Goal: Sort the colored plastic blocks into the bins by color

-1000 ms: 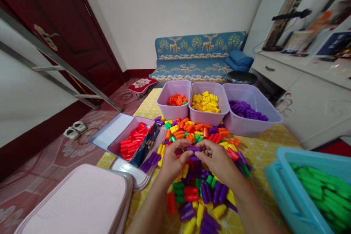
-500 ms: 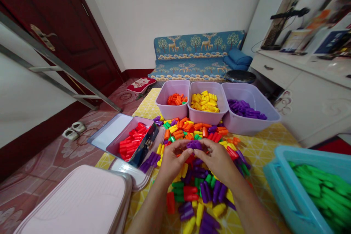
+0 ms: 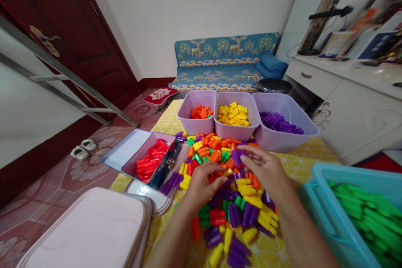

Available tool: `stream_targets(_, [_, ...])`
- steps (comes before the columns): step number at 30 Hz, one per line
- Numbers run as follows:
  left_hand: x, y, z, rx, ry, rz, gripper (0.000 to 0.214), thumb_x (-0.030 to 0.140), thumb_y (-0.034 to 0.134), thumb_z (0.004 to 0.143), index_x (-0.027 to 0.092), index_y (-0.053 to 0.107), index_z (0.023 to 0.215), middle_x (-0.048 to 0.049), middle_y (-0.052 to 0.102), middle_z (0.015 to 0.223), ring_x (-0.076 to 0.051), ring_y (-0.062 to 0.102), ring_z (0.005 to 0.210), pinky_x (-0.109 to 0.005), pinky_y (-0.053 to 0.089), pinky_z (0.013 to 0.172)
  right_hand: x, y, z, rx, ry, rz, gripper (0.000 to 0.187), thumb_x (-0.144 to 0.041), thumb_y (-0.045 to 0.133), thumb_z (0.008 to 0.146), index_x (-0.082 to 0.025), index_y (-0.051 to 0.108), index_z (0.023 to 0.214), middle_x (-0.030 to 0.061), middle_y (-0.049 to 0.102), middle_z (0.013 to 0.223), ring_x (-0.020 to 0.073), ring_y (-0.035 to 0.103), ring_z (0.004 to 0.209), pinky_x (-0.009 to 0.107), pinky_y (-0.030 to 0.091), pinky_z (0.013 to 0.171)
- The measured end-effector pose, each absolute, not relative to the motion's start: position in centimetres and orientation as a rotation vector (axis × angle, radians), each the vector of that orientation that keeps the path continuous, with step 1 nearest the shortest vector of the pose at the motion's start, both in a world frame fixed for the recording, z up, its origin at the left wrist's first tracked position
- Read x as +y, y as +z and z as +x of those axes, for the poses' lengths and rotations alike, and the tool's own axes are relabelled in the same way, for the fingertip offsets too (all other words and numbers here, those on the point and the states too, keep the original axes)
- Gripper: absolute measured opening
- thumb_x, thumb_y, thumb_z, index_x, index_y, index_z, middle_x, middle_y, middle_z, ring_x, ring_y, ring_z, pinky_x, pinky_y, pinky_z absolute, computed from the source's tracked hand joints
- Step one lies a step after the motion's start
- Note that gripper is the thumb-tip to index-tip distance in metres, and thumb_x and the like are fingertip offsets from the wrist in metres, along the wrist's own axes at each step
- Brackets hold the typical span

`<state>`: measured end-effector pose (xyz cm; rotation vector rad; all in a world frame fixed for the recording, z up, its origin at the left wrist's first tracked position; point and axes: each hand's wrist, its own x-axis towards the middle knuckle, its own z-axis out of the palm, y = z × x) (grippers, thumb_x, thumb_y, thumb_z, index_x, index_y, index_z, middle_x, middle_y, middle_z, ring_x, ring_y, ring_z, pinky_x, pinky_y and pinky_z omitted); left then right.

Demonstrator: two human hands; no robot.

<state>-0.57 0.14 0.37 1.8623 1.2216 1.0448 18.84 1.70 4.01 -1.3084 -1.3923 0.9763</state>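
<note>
My right hand (image 3: 265,171) is above the right part of a loose pile of small bullet-shaped plastic pieces. Between its thumb and fingers is a purple plastic piece (image 3: 236,157). My left hand (image 3: 204,183) is low over the middle of the pile, its thumb and fingers apart around a gap; I see nothing held in it. Close to its fingertips lies a yellow piece (image 3: 227,172). Below both hands, yellow pieces (image 3: 267,219), purple pieces (image 3: 238,253) and red pieces (image 3: 217,217) are scattered, many in small rows, on the yellow tablecloth (image 3: 188,255).
Behind the pile stand three lilac bins, with orange (image 3: 181,122), yellow (image 3: 234,133) and purple pieces (image 3: 279,144). An open tin (image 3: 147,140) of red pieces is at left, a turquoise bin (image 3: 333,228) of green ones at right. Pink lids (image 3: 84,230) are stacked front left.
My hands were together on a purple piece and have since parted. The right hand has moved right and forward with a purple piece; the left has come down to the pile.
</note>
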Motion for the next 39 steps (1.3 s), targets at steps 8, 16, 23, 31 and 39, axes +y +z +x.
stream_targets(8, [-0.1,0.0,-0.1,1.273,0.902,2.098,0.024,0.029,0.066,0.081,0.023,0.069,0.104,-0.0076,0.067,0.107,-0.022,0.061,0.102,-0.033,0.048,0.09,2.2,5.3,20.0,-1.079,0.629,-1.043,0.075,-0.036,0.05,0.088,-0.036,0.007,0.149,0.006,0.011,0.159,0.024,0.035,0.138,0.043,0.045,0.1])
stream_targets(16, [-0.3,0.2,-0.1,1.22,0.852,2.201,0.036,0.046,0.07,0.076,0.022,0.069,0.103,-0.0079,0.068,0.101,-0.023,0.062,0.095,-0.035,0.048,0.087,3.0,3.1,21.7,-1.385,0.822,-1.398,0.04,-0.038,0.059,0.081,-0.018,0.062,0.115,0.0128,0.067,0.115,0.0253,0.065,0.102,0.042,0.052,0.088])
stream_targets(23, [0.7,-1.0,-0.9,1.664,1.124,2.185,0.044,0.026,0.064,0.082,0.023,0.056,0.125,-0.0111,0.056,0.129,-0.029,0.049,0.12,-0.047,0.04,0.1,3.5,0.6,20.2,-1.933,0.353,-1.717,0.047,-0.025,0.056,0.081,-0.012,0.057,0.125,0.0183,0.059,0.127,0.031,0.055,0.118,0.048,0.041,0.102])
stream_targets(31, [0.9,-1.4,-0.8,1.616,0.989,2.284,0.062,0.032,0.068,0.078,0.023,0.046,0.135,-0.0125,0.046,0.141,-0.032,0.042,0.128,-0.053,0.035,0.105,3.3,-0.5,17.8,-1.943,0.495,-1.589,0.058,-0.012,0.054,0.074,-0.018,0.051,0.132,0.0139,0.048,0.14,0.0271,0.044,0.13,0.048,0.034,0.109])
stream_targets(39, [1.1,-1.3,-0.9,1.567,0.991,2.249,0.064,0.026,0.07,0.075,0.023,0.047,0.134,-0.0098,0.05,0.138,-0.03,0.046,0.124,-0.049,0.037,0.104,2.6,1.1,17.0,-1.529,1.29,-1.166,0.052,-0.011,0.054,0.067,-0.022,0.057,0.118,0.008,0.063,0.118,0.0183,0.062,0.107,0.033,0.053,0.084])
